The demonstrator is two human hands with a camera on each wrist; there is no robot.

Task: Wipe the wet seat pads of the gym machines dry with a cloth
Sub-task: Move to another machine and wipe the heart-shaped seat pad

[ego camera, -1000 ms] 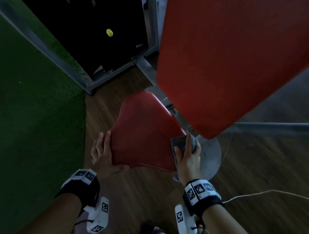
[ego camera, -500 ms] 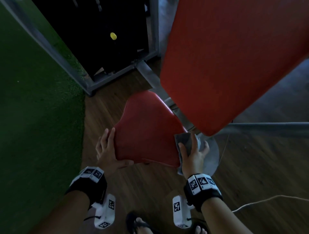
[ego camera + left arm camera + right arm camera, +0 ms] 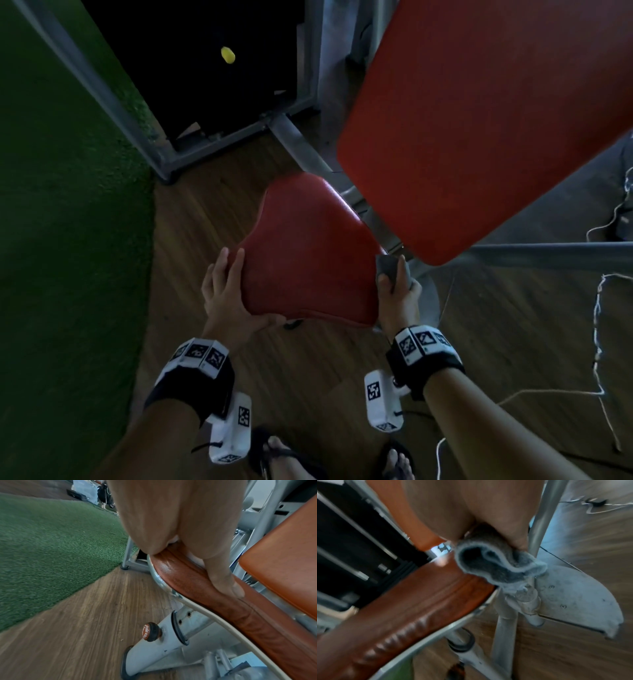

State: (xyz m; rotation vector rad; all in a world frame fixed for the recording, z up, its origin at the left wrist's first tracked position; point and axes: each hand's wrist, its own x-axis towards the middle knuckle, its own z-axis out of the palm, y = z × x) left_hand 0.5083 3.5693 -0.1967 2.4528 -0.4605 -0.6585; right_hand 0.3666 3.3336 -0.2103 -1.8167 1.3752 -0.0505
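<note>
Gripping a crumpled grey fleece cloth (image 3: 388,269), the right hand (image 3: 397,301) has its fingers curled round the fabric and holds it against the right edge of the red padded vinyl seat pad (image 3: 308,253), near that edge's far end. In the right wrist view the cloth (image 3: 496,566) bunches out below the palm, its lower fold hanging just beside the pad's right side (image 3: 412,604) and in front of a grey metal upright of the machine's frame (image 3: 539,536). The left hand (image 3: 227,301) holds the pad's near left corner: its fingers lie straight along the left edge while the thumb (image 3: 223,577) wraps along the near edge, so the hand clasps the corner between them. A wet sheen shows on the pad's rim (image 3: 168,566) just below the palm.

Over the pad's far right corner slants a large red padded backrest (image 3: 479,113), its lower tip close above the cloth. Beneath the pad stands a pale grey seat post (image 3: 171,642) with a round black and orange adjustment knob (image 3: 150,631). A half-round grey metal foot plate (image 3: 576,601) lies on the brown wood plank floor (image 3: 212,212) under the right edge. Green artificial turf (image 3: 68,222) borders the floor on the left. A thin white cord (image 3: 597,335) trails across the floor at right. Two sandalled feet (image 3: 284,455) show at the bottom.
</note>
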